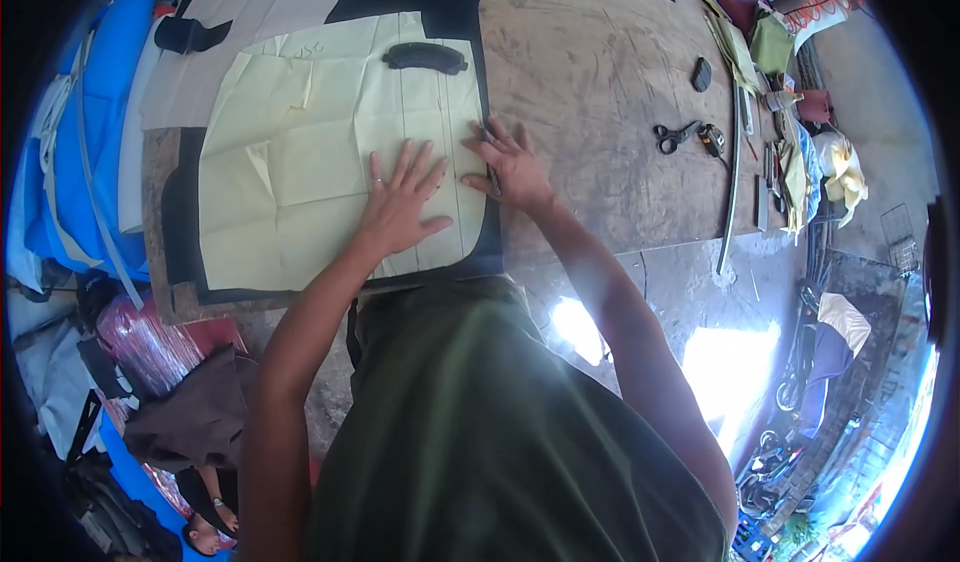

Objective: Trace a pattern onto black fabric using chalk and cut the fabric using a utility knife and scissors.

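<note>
Wooden worktable (600, 152) extends beneath and beyond both hands. Black sheet material (182, 222) lies on it, showing past the rim of a pale yellow paper (320, 182). Paper spreads under the left hand (400, 202) and off to its left; outline near square, long axis unclear; right edge and ruled lines run away from the body. Left hand: flat, fingers spread, nothing gripped. Right hand (515, 170): nearer that edge, thumb apart. Curved black block (426, 58) rests on the paper beyond the left hand. Slim dark tool (494, 179) at the right hand, roughly along the edge; cannot tell whether clamped, or which end is the tip.
</note>
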Demonstrator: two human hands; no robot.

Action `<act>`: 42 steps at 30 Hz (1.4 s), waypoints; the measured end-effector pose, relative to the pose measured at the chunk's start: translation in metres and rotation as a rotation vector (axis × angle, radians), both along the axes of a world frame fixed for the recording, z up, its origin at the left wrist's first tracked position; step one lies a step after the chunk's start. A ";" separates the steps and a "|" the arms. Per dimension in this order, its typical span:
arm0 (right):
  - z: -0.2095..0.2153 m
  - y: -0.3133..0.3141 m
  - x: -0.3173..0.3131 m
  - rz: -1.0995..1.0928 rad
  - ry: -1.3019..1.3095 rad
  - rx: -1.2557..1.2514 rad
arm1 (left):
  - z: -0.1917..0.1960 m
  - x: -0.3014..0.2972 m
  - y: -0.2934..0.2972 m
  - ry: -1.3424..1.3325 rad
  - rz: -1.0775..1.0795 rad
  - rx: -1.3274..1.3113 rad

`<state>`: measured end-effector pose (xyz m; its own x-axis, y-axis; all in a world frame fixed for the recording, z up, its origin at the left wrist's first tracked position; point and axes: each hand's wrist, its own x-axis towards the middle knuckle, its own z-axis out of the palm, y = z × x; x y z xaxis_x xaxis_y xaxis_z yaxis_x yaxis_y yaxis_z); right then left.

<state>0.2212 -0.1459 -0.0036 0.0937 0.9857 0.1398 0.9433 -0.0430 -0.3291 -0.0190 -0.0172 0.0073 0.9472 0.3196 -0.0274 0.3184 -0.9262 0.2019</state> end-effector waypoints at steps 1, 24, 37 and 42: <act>0.000 -0.003 -0.001 -0.010 -0.026 -0.008 | -0.001 -0.008 -0.005 -0.009 0.042 -0.004; -0.009 -0.036 -0.010 -0.057 -0.060 0.044 | -0.002 -0.080 -0.014 -0.020 0.262 -0.042; -0.010 -0.033 -0.009 -0.044 -0.014 0.073 | -0.001 -0.082 -0.013 -0.018 0.250 -0.025; -0.008 -0.039 -0.003 -0.058 0.004 0.080 | 0.004 -0.073 -0.014 -0.014 0.232 -0.049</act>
<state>0.2182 -0.1851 -0.0113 0.1510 0.9644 0.2173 0.9385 -0.0708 -0.3379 -0.0922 -0.0314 0.0112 0.8491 0.5271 -0.0358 0.5182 -0.8177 0.2509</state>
